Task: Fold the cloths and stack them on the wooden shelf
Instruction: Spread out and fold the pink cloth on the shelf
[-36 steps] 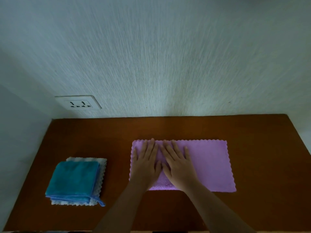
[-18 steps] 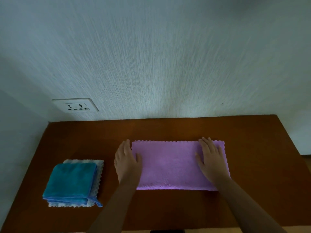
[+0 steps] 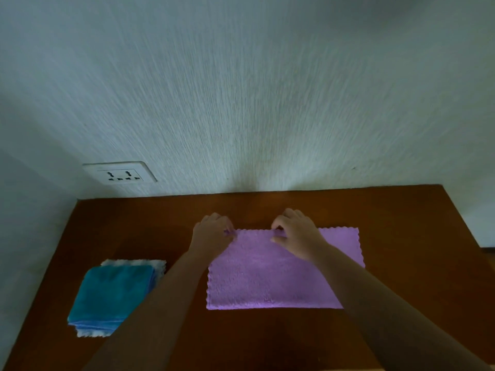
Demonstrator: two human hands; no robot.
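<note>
A purple cloth (image 3: 270,277) with scalloped edges lies flat, folded into a rectangle, on the brown wooden shelf (image 3: 401,236). My left hand (image 3: 211,234) pinches its far left corner. My right hand (image 3: 297,234) pinches the far edge near the middle. To the left sits a folded blue cloth (image 3: 115,293) on top of a folded white cloth (image 3: 134,263), forming a small stack.
A pale textured wall rises behind the shelf, with a white power socket (image 3: 119,174) at the left. A second wall bounds the shelf on the left. The shelf's right edge (image 3: 466,231) drops off beside the cloth.
My hands left the flat sides of the purple cloth and moved to its far edge, where the fingers closed on it. The view shifted slightly.
</note>
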